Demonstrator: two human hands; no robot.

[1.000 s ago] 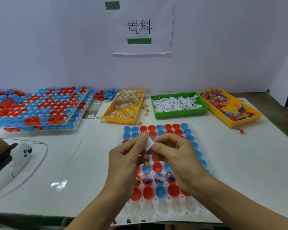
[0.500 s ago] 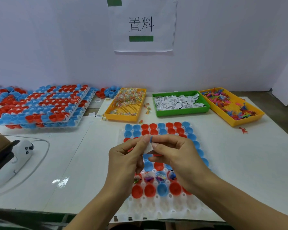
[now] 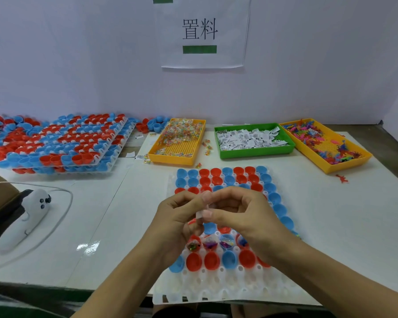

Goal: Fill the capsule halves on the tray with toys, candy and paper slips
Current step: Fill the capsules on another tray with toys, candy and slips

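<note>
A white plastic tray (image 3: 218, 288) lies in front of me, holding rows of red and blue capsule halves (image 3: 216, 176). Several halves in a near row (image 3: 209, 244) hold toys and candy. My left hand (image 3: 177, 221) and my right hand (image 3: 241, 216) meet above the tray's middle. Between their fingertips they pinch small white paper slips (image 3: 200, 214). Behind the tray stand a yellow bin of wrapped candy (image 3: 179, 143), a green bin of paper slips (image 3: 253, 140) and a yellow bin of small coloured toys (image 3: 324, 145).
Stacked trays of red and blue capsule halves (image 3: 62, 145) fill the back left. A white handheld controller (image 3: 23, 219) with a cable lies at the left. One red toy (image 3: 342, 179) lies loose on the table at the right. A paper sign (image 3: 201, 33) hangs on the wall.
Both hands have dropped slightly and turned, still working the paper slips between their fingertips. The view has tilted down a little.
</note>
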